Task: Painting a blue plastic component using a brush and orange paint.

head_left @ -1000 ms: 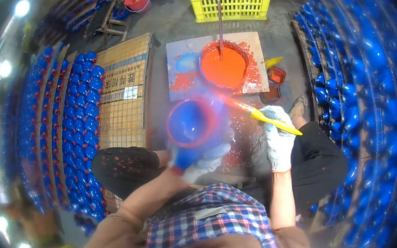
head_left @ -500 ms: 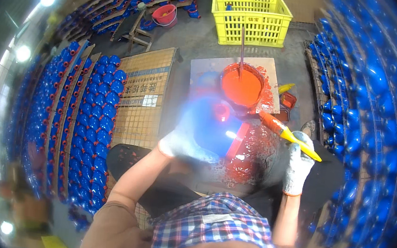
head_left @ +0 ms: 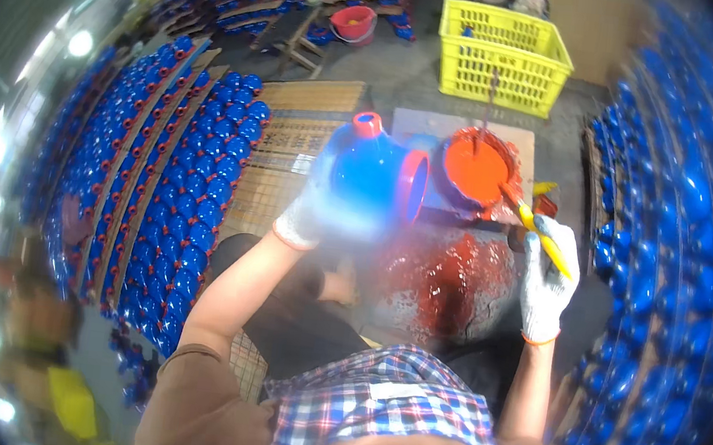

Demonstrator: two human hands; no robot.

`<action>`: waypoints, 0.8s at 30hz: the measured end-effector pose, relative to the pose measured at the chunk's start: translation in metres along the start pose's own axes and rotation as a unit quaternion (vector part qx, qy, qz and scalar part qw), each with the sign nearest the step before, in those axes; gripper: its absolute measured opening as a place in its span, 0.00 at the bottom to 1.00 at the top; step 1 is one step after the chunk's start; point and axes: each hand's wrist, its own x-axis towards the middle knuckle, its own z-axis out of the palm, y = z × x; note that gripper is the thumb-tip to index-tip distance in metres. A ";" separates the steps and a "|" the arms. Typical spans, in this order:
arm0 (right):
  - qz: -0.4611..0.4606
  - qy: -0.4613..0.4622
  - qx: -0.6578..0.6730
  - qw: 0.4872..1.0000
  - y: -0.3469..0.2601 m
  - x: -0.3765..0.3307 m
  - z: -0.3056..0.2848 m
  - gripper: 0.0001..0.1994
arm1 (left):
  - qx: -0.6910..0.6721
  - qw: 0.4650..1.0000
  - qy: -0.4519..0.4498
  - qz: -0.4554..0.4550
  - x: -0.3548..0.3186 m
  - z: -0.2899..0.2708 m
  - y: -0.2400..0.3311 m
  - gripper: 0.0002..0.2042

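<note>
My left hand [head_left: 305, 210], in a white glove, is closed round a shiny blue housing [head_left: 364, 169] with a small red-rimmed neck on top and a wide red-rimmed opening facing right. The housing is held up off the floor and partly blurred. In my gloved right hand [head_left: 549, 284] is a paintbrush [head_left: 552, 252] with a yellow handle, gripped between thumb and fingers. Its orange-coated head points up and left at the near right rim of a bucket of orange-red paint [head_left: 475, 169]. A thin stick [head_left: 491, 97] stands in the paint.
The bucket sits on a paint-spattered board [head_left: 420, 124]; wet red paint [head_left: 447, 277] covers the floor before me. Behind stand a yellow crate [head_left: 500, 85], a red bucket [head_left: 352, 27] and a wooden stool [head_left: 297, 49]. Stacked blue housings line the left [head_left: 194, 178] and right [head_left: 686, 260].
The blue housing has moved up and left, away from the red paint on the floor. The brush head has come to the paint bucket's rim. The whole view has shifted slightly.
</note>
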 end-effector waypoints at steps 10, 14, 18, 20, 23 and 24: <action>-0.195 -0.093 -0.228 0.949 0.006 0.015 0.061 0.12 | -0.306 0.942 0.138 0.009 -0.020 -0.115 0.037 0.29; -0.145 -0.173 -0.179 0.958 0.017 0.002 0.054 0.16 | -0.502 0.808 0.309 -0.004 -0.045 -0.131 0.038 0.30; -0.223 -0.105 -0.101 0.964 0.068 0.026 0.076 0.25 | -0.509 0.758 0.407 0.004 -0.124 -0.130 0.038 0.29; 0.011 -0.265 -0.115 0.957 0.104 0.057 0.094 0.33 | -0.520 0.722 0.456 0.012 -0.160 -0.132 0.025 0.29; 0.367 -0.438 -0.162 0.804 0.127 0.092 0.099 0.45 | -0.520 0.680 0.517 -0.022 -0.206 -0.146 -0.024 0.30; 0.089 -0.299 -0.019 0.950 0.010 0.055 0.137 0.44 | -0.512 0.731 0.451 -0.016 -0.220 -0.155 -0.044 0.32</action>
